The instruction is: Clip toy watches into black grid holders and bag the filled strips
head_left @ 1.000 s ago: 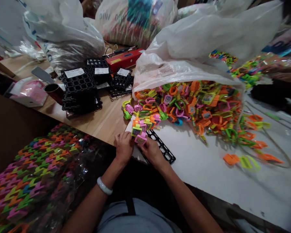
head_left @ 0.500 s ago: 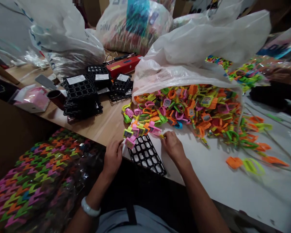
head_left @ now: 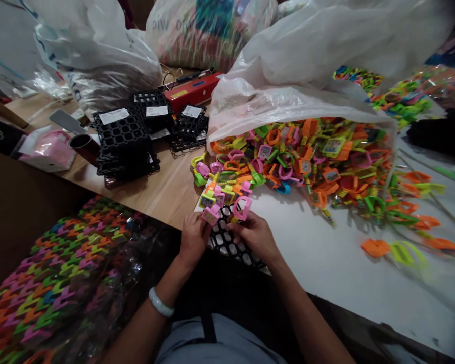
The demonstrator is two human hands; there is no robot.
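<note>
A black plastic grid tray (head_left: 227,241) lies at the table's front edge, with several colourful toy watches in its far rows. In my right hand (head_left: 256,236), closed over the tray's right side, is a pink toy watch (head_left: 241,208) with its looped strap upward. My left hand (head_left: 193,240) is closed at the tray's left edge, its fingertips against or just beside another pink toy watch (head_left: 211,215). The fingers partly hide what it grips. A yellow-green toy watch (head_left: 207,200) stands in the tray just behind that one.
A white plastic bag (head_left: 273,108) lies open behind the tray, spilling toy watches (head_left: 307,162). Stacked black grid trays (head_left: 119,134), a dark cup (head_left: 84,146) and a red box (head_left: 193,93) stand to the left. Bagged toy watches (head_left: 49,283) sit low at left.
My right hand has moved left over the tray, bringing a pink toy watch upright above it. My left hand has come closer to the tray's pink watch. The view has shifted slightly.
</note>
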